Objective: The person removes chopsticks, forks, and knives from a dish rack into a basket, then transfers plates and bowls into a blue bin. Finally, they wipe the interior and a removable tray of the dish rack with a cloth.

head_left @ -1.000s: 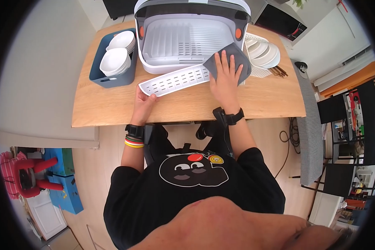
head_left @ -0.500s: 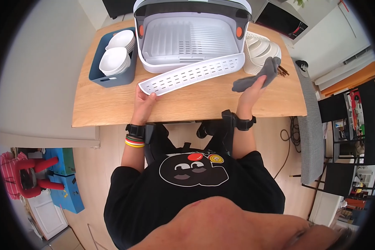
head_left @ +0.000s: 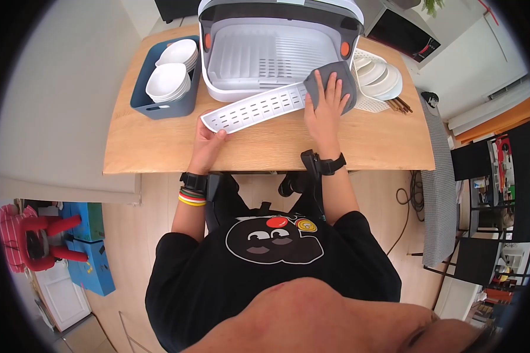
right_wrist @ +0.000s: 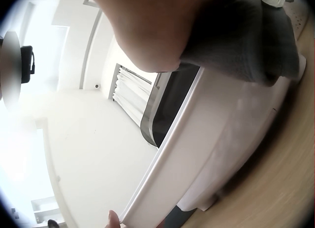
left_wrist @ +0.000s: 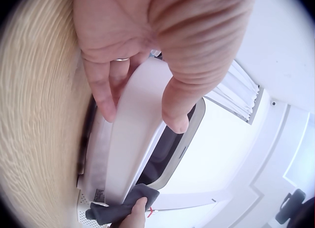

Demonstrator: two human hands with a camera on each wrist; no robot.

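A long white slotted tray [head_left: 253, 110] slants over the table in front of a large white dish rack box [head_left: 277, 56]. My left hand [head_left: 208, 144] grips its left end; in the left wrist view the thumb [left_wrist: 177, 112] lies on one side and the fingers [left_wrist: 101, 90] on the other. Over the tray's right end lies a dark grey cloth [head_left: 348, 97]. My right hand [head_left: 325, 112] presses on this cloth with straight, spread fingers. In the right wrist view the cloth [right_wrist: 246, 46] folds over the tray's edge and hides that end.
To the left stands a blue bin [head_left: 138, 97] with stacked white bowls [head_left: 168, 81]. At the right, a white perforated basket [head_left: 368, 106] holds white plates [head_left: 388, 82], with brown chopsticks [head_left: 400, 106] beside them. The wooden table's [head_left: 265, 156] near edge runs just before my body.
Half a second ago the right hand held the bunched cloth off to the right of the tray; now it is back over the right end. The left hand keeps its grip.
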